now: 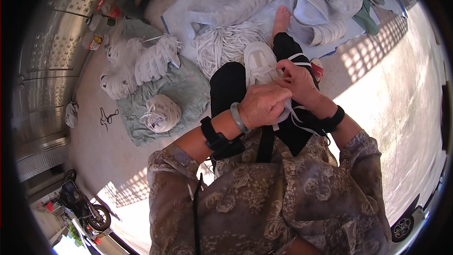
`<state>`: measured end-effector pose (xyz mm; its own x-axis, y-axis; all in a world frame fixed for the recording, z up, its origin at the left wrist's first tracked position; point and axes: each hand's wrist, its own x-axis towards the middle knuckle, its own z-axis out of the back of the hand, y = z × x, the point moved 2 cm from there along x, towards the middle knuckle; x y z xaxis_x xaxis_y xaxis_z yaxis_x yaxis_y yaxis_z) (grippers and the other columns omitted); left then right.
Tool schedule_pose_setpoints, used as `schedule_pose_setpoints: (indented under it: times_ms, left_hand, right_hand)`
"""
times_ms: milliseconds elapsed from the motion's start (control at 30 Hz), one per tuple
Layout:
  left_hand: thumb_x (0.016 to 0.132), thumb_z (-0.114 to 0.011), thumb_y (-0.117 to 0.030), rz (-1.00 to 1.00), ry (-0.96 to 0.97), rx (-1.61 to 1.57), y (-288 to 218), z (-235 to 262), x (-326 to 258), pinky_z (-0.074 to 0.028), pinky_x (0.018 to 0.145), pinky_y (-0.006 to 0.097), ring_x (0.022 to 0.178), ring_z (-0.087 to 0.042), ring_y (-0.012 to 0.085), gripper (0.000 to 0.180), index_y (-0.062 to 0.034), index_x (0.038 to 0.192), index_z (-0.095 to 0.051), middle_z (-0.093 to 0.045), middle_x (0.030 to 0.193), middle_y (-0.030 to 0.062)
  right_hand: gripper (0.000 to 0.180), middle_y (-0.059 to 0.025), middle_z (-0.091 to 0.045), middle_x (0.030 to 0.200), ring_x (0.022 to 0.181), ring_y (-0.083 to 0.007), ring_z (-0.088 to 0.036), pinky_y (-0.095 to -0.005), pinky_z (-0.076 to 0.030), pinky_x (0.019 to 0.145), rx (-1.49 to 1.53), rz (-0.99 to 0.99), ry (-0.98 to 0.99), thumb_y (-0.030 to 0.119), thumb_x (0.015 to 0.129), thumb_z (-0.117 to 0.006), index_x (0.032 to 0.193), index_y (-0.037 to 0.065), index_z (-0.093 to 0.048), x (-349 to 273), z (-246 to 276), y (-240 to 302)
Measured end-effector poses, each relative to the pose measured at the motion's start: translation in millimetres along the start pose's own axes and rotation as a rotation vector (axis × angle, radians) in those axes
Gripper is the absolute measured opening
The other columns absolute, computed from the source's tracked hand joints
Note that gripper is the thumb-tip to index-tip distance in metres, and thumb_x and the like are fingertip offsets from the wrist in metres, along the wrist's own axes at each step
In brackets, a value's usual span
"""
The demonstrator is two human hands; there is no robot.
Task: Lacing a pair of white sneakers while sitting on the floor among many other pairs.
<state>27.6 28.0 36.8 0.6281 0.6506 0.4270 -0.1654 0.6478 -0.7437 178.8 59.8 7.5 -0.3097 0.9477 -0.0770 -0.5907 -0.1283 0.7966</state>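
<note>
A white shoe (257,58) lies across my lap between my black-clad knees, its toe pointing away from me. Over its lacing area, my left hand (264,105) is closed with thumb and fingers pinched on a white shoelace (298,119). Just to the right, my right hand (302,84) bends over the shoe's opening, its fingertips pinching lace too. Loose lace ends hang below the hands onto my right thigh. Both hands hide much of the shoe's rear part. Beyond the left knee lies a heap of white laces (225,47).
Nested white shoes (155,62) and a rounded white bundle (162,113) sit on a green cloth (141,95) at left. Further rows of white shoes (302,0) lie on a pale sheet ahead. Plastic jars (94,41) stand by metal doors; a motorcycle (82,203) is behind left.
</note>
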Motion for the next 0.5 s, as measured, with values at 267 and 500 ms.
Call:
schedule_pose_setpoints:
  times_ms: [267,500]
  left_hand:
    - [0.063,-0.067,-0.017,0.588,-0.263,0.397,60.3,10.2,-3.4,-0.034,0.09,0.043,0.109,-0.042,0.0343,0.059,-0.0024,0.114,-0.041,-0.047,0.116,0.0178]
    - [0.059,-0.073,-0.033,0.738,-0.255,0.201,81.9,4.9,-5.6,-0.031,0.097,0.041,0.117,-0.038,0.0351,0.098,0.0025,0.131,-0.016,-0.038,0.123,0.0241]
  right_hand:
    - [0.058,-0.0132,-0.059,0.076,0.071,-0.0246,-0.06,-0.0337,-0.047,0.066,0.147,-0.06,0.109,0.034,0.06,-0.072,0.103,0.004,-0.048,14.8,-9.0,-4.3]
    - [0.052,-0.0137,-0.059,0.076,0.072,-0.0249,-0.06,-0.0345,-0.046,0.066,0.061,-0.094,0.122,0.03,0.063,-0.068,0.105,0.005,-0.048,14.9,-8.4,-10.0]
